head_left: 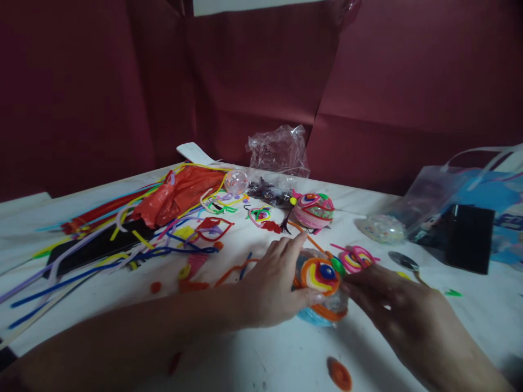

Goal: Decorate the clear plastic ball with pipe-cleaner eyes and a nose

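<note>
A clear ball (341, 300) is decorated with pipe cleaners: an orange, yellow and red coiled eye with a blue centre, an orange band and light blue winding below. My left hand (278, 283) is closed round its left side, the thumb across the front. On the ball's right side, the pinched fingertips of my right hand (388, 299) touch its edge; what they hold is hidden. A pink coiled pipe-cleaner piece (355, 258) with a yellow and blue centre shows just beyond those fingers. I cannot tell whether it is attached. A green bit (337, 266) sits at the ball's top right.
Behind stands a pink-wound ball (314, 210). Loose pipe cleaners (118, 261), a red plastic bag (183, 190) and a dark flat object (98, 247) lie left. A clear half-sphere (385, 228), a black box (469, 238) and a plastic bag (433, 188) are right. An orange coil (340, 374) lies in front.
</note>
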Demonstrator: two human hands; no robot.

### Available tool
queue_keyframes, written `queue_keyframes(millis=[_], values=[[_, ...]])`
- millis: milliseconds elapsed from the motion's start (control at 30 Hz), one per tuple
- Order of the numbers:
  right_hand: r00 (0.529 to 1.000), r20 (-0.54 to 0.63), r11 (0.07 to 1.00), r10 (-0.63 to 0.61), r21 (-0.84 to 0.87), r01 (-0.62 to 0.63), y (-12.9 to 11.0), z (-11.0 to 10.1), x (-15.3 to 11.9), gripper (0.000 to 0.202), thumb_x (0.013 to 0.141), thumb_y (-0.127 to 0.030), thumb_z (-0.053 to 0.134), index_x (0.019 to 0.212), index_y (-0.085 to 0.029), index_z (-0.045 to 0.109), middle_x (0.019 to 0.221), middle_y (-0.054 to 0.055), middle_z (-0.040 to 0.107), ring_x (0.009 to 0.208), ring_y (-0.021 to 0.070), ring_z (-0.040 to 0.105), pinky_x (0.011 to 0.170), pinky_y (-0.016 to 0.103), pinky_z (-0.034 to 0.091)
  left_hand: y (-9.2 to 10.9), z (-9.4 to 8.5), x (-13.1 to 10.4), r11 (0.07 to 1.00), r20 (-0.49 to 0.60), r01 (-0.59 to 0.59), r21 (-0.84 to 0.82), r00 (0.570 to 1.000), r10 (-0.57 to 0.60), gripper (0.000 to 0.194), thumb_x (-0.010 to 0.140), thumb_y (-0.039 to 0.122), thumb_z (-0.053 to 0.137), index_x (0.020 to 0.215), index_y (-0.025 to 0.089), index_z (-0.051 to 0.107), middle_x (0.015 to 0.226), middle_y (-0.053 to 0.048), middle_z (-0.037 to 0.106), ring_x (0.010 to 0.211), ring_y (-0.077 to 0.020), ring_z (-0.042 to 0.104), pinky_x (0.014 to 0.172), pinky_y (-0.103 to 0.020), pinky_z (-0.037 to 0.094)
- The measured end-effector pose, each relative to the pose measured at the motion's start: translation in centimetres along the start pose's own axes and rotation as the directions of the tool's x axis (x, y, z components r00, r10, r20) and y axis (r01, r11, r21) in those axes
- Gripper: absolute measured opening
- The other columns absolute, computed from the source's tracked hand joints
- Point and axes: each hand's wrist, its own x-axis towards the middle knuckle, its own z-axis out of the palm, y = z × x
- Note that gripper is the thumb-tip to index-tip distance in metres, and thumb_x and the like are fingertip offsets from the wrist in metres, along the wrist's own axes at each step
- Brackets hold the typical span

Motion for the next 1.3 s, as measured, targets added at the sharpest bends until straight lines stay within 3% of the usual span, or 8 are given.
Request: queue_keyframes(millis=[133, 333, 533, 667, 800, 1033, 1300], values=[[0.983, -0.015, 0.98, -0.181, -0.084, 0.179, 0.0, -0.1, -0.1, 0.029, 0.086, -0.031, 0.041, 0.068, -0.023, 0.063, 0.071, 0.006, 0.067, 0.054, 0.0209, 0.063, 0.042, 0.026, 0.048, -0.1, 0.0, 0.0, 1.0, -0.002, -0.015, -0.013, 1.0, 0.015, 0.079, 0.071, 0.028, 0.063, 0.138, 0.013, 0.023, 0.132, -0.015, 0.042, 0.124, -0.0285, 0.036, 0.102, -0.044, 0.033], [0.98, -0.007, 0.98, -0.199, -0.027, 0.199, -0.1, -0.3, 0.1, 0.022, 0.088, -0.033, 0.045, 0.078, -0.022, 0.062, 0.072, 0.003, 0.067, 0.055, 0.017, 0.064, 0.045, 0.021, 0.052, -0.3, -0.1, 0.2, 1.0, 0.011, -0.007, -0.005, 1.0, 0.007, 0.079, 0.071, 0.029, 0.062, 0.137, 0.01, 0.023, 0.131, -0.015, 0.042, 0.123, -0.0269, 0.037, 0.103, -0.043, 0.033], [0.938, -0.04, 0.927, -0.344, -0.175, 0.332, -0.6, 0.1, 0.2, 0.029, 0.089, -0.023, 0.036, 0.071, -0.02, 0.058, 0.074, 0.007, 0.066, 0.057, 0.0194, 0.065, 0.039, 0.022, 0.049, -0.4, 0.0, 0.1, 1.0, -0.011, -0.004, -0.012, 1.0, 0.004, 0.075, 0.072, 0.028, 0.061, 0.137, 0.012, 0.025, 0.131, -0.015, 0.043, 0.123, -0.029, 0.038, 0.101, -0.048, 0.035], [0.907, 0.03, 0.872, -0.421, -0.263, 0.414, 0.2, 0.5, -0.5, 0.025, 0.091, -0.016, 0.035, 0.086, -0.018, 0.059, 0.084, 0.009, 0.063, 0.063, 0.0197, 0.064, 0.045, 0.024, 0.05, -0.3, 0.0, 0.1, 1.0, -0.005, -0.006, -0.027, 1.0, 0.006, 0.074, 0.072, 0.026, 0.06, 0.136, 0.013, 0.025, 0.133, -0.015, 0.042, 0.124, -0.028, 0.036, 0.102, -0.046, 0.033], [0.912, 0.017, 0.878, -0.411, -0.263, 0.4, 0.3, 0.5, -0.6, 0.024, 0.089, -0.015, 0.034, 0.086, -0.017, 0.058, 0.084, 0.01, 0.062, 0.067, 0.0212, 0.064, 0.046, 0.025, 0.05, -0.3, 0.0, 0.2, 1.0, -0.007, -0.011, -0.026, 1.0, 0.01, 0.075, 0.072, 0.026, 0.06, 0.137, 0.015, 0.024, 0.132, -0.015, 0.043, 0.124, -0.0284, 0.037, 0.102, -0.047, 0.033], [0.953, -0.029, 0.948, -0.302, -0.12, 0.296, -1.2, -0.2, 0.5, 0.023, 0.082, -0.019, 0.039, 0.069, -0.02, 0.058, 0.064, 0.004, 0.065, 0.047, 0.0164, 0.061, 0.039, 0.021, 0.048, -0.2, -0.1, 0.1, 1.0, 0.021, -0.025, -0.008, 0.999, 0.025, 0.077, 0.073, 0.027, 0.06, 0.138, 0.011, 0.022, 0.133, -0.016, 0.041, 0.124, -0.0275, 0.035, 0.103, -0.045, 0.032], [0.982, -0.108, 0.986, -0.155, -0.078, 0.147, -1.0, 0.7, -0.2, 0.022, 0.084, -0.028, 0.042, 0.074, -0.02, 0.059, 0.064, 0.003, 0.063, 0.048, 0.0169, 0.06, 0.04, 0.023, 0.046, -0.2, 0.0, 0.0, 1.0, -0.002, -0.011, -0.011, 1.0, 0.011, 0.075, 0.073, 0.025, 0.059, 0.138, 0.014, 0.023, 0.133, -0.016, 0.041, 0.124, -0.0277, 0.037, 0.103, -0.046, 0.032]])
